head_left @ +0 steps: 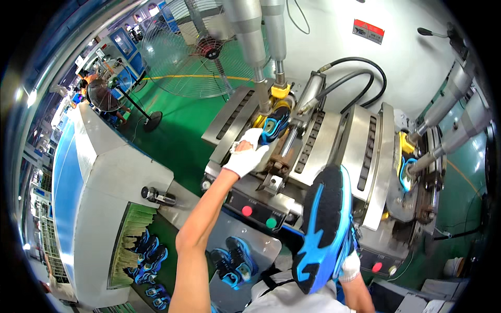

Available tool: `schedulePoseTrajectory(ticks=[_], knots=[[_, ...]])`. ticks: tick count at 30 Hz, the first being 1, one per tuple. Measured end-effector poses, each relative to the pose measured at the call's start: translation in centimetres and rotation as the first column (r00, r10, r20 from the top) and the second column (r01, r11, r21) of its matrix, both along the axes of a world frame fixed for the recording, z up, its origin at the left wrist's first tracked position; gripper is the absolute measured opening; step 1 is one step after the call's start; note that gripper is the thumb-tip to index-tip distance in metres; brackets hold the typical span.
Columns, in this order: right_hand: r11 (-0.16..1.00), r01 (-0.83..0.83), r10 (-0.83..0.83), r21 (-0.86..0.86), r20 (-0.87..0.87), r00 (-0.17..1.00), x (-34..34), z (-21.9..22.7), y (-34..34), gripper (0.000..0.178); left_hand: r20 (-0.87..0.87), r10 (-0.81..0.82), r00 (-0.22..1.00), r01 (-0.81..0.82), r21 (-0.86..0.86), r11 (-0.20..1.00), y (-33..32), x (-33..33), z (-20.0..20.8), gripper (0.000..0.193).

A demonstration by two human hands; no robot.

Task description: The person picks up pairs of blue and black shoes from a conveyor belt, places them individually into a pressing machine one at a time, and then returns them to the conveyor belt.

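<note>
My left hand, in a white glove with bare skin showing at its back, reaches to the left press station. Its thumb stands apart from the fingers, and the fingertips are at the edge of a black and blue sneaker. That sneaker sits in the station under metal press rods with a yellow pad. Close to my body, my gloved right hand grips another sneaker, its black and blue sole toward me. The shoe hides most of that hand's fingers.
A pair of sneakers rests on a grey shelf below. More shoes lie by a green-flapped conveyor opening. The right station holds a blue-edged shoe under rods. Red and green buttons line the press front. A large fan stands behind.
</note>
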State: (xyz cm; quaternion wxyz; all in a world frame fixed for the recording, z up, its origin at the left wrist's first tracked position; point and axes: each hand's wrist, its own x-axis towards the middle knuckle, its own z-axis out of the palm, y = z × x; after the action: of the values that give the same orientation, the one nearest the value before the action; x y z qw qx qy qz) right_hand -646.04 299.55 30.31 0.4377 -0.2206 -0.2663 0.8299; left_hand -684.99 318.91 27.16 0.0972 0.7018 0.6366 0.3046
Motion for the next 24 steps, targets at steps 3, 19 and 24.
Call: schedulePoseTrajectory(ticks=[3,19,24], knots=[[0.948,0.301,-0.307,0.104,0.055,0.950,2.1,1.9,-0.3,0.083,-0.096,0.202,0.975,-0.207,-0.050,0.977,8.3,0.8,-4.8,0.080],[0.968,0.212,-0.145,-0.133,0.393,0.908,-5.8,-0.8,9.3,0.029,0.125,0.302,0.945,-0.302,-0.022,0.953,-3.5,-0.7,10.8,0.061],[0.983,-0.052,0.055,-0.176,0.017,0.998,-23.6,1.8,25.5,0.017,0.155,0.577,0.802,-0.581,-0.020,0.814,-24.3,-5.0,5.7,0.058]])
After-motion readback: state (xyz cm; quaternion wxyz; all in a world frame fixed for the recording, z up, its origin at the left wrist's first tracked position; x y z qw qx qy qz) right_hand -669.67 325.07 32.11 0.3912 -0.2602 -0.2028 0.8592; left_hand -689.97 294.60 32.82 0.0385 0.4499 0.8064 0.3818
